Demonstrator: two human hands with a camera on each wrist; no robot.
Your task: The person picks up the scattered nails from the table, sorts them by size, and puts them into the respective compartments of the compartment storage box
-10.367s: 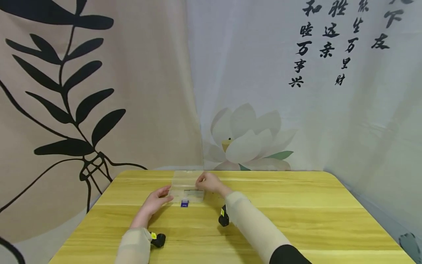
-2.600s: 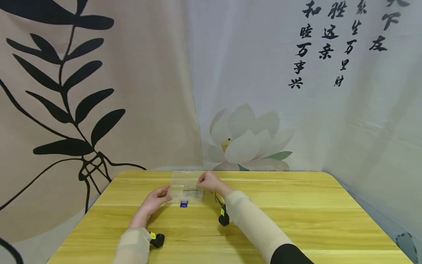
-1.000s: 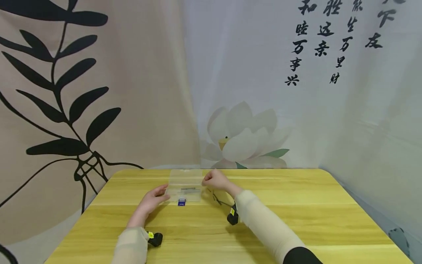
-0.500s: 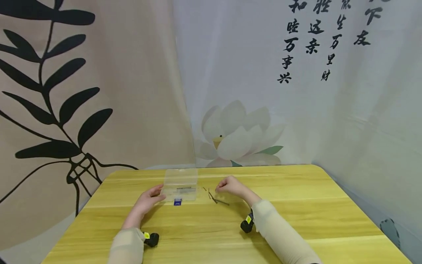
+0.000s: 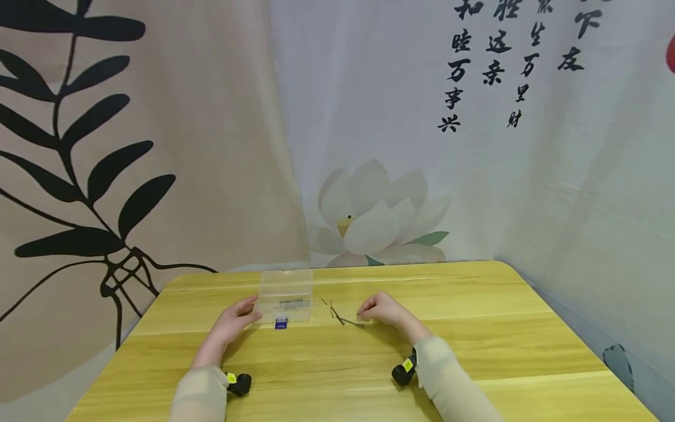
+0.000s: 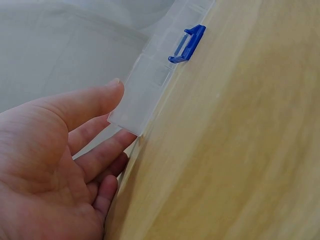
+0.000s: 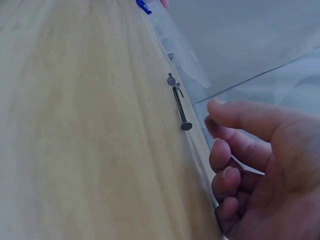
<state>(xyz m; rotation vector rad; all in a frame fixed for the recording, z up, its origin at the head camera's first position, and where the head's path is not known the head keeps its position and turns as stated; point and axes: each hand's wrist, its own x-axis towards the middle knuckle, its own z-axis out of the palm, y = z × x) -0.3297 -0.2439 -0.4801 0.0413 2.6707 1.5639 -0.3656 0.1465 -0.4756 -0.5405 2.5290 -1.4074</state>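
Observation:
A clear plastic storage box (image 5: 286, 283) stands with its lid raised; a blue latch (image 5: 281, 323) is on its front. Several dark, slender screws (image 5: 295, 302) lie inside. My left hand (image 5: 230, 322) holds the box's left end, thumb against its edge and fingers reaching behind it in the left wrist view. More dark screws (image 5: 338, 316) lie loosely on the table right of the box, the longest with a flat round head (image 7: 186, 126). My right hand (image 5: 387, 310) hovers just right of them, fingers loosely curled, thumb and index tips close together with nothing visible between them.
The wooden table (image 5: 316, 375) has its far edge right behind the box. A printed curtain (image 5: 221, 146) hangs beyond it. Black wrist cameras (image 5: 403, 374) sit at both sleeves.
My right hand has left the box's right side and moved right and nearer to the loose screws, uncovering them. My left hand stays at the box. The head view has shifted slightly.

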